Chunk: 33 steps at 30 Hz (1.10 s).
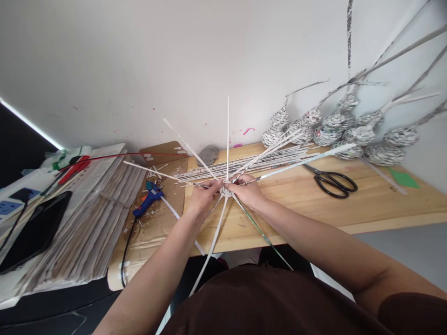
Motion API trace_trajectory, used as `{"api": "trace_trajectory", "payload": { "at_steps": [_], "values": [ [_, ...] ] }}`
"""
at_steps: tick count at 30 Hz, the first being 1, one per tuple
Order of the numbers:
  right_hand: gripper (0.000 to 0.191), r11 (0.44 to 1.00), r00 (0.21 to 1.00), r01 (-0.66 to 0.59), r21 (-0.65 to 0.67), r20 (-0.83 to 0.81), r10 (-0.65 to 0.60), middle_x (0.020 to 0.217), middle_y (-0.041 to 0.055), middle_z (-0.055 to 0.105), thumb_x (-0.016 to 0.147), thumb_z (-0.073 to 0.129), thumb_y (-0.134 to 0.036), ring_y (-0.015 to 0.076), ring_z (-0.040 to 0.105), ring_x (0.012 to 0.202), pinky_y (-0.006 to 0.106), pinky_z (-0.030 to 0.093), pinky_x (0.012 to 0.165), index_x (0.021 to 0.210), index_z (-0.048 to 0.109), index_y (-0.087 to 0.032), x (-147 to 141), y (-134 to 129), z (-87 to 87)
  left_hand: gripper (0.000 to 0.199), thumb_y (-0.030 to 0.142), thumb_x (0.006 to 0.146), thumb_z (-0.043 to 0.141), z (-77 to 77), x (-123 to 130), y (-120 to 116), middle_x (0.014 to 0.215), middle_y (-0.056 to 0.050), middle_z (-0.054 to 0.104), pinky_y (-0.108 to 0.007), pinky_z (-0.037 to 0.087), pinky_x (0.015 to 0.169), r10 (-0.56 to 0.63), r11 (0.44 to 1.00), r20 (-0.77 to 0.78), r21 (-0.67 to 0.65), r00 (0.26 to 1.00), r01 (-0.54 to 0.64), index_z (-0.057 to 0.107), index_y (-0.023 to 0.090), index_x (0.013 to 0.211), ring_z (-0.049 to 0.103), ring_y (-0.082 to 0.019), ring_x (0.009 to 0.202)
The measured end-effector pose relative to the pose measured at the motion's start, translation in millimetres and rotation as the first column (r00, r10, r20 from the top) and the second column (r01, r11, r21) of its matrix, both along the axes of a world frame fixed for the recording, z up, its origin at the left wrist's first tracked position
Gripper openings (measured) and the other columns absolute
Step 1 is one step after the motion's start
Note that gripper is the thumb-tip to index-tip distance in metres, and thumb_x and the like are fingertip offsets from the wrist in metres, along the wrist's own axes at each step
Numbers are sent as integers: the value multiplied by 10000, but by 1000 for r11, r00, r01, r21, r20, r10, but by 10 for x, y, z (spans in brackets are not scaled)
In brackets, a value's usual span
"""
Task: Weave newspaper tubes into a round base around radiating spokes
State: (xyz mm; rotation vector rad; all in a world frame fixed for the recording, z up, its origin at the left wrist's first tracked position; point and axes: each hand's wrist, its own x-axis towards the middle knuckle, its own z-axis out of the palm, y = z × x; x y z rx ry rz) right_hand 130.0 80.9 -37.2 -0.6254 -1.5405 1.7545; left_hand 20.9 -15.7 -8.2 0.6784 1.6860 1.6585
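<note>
A small woven paper base (226, 190) sits between my hands over the front half of the wooden table, with several rolled paper sticks fanning out from it in all directions. My left hand (205, 195) pinches its left side, thumb on top. On the right side my right hand (246, 190) grips the same base, its thumb almost meeting the left one. One stick (228, 135) points straight up towards the wall, and a greenish one (261, 232) runs down to the right past the table's front edge. Fingertips under the base are partly hidden.
Loose paper sticks (265, 159) lie behind my hands. Black scissors (333, 183) rest to the right, before woven gourd shapes (328, 135) along the wall. At left are a blue glue gun (148, 200) on cardboard, a paper stack (94, 218) and a black phone (37, 232).
</note>
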Motion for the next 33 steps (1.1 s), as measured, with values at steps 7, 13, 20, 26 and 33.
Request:
{"api": "trace_trajectory", "payload": {
  "at_steps": [7, 13, 20, 26, 33],
  "values": [
    [190, 994, 1000, -3, 113, 11, 2, 667, 21, 661, 677, 741, -338, 154, 605, 647, 289, 487, 639, 670, 634, -180, 45, -28, 69, 379, 337, 371, 925, 75, 3, 3, 613, -24, 642, -187, 344, 449, 33, 999, 138, -45, 990, -27, 706, 140, 609, 521, -95, 542],
    [192, 993, 1000, -8, 115, 28, 5, 664, 7, 653, 693, 724, -356, 141, 588, 640, 271, 473, 633, 705, 635, -186, 52, -38, 75, 437, 335, 370, 932, 63, 56, 9, 680, -20, 659, -219, 499, 548, 84, 995, 169, 38, 982, -92, 713, 144, 696, 588, -118, 612],
    [167, 992, 999, -4, 123, 50, -2, 652, 10, 639, 691, 713, -340, 139, 565, 614, 264, 446, 600, 683, 638, -192, 51, -48, 60, 414, 351, 410, 923, 38, 69, 3, 690, -39, 657, -267, 546, 614, 41, 996, 129, 68, 991, -50, 722, 126, 694, 612, -145, 644],
    [151, 986, 996, 0, 164, 83, -14, 668, -5, 641, 709, 687, -339, 137, 572, 613, 261, 450, 601, 714, 614, -207, 44, -50, 8, 406, 320, 391, 927, 60, 81, 16, 665, -23, 650, -262, 534, 608, 53, 998, 171, 31, 984, -59, 695, 132, 666, 601, -131, 619],
    [168, 983, 989, 34, 183, 136, -59, 704, 5, 663, 700, 696, -332, 148, 601, 639, 279, 474, 635, 760, 604, -205, 46, -42, -22, 392, 298, 390, 919, 12, 79, 37, 697, -18, 655, -255, 526, 606, 118, 993, 197, 1, 973, -121, 645, 136, 618, 598, -118, 627]
  ]
}}
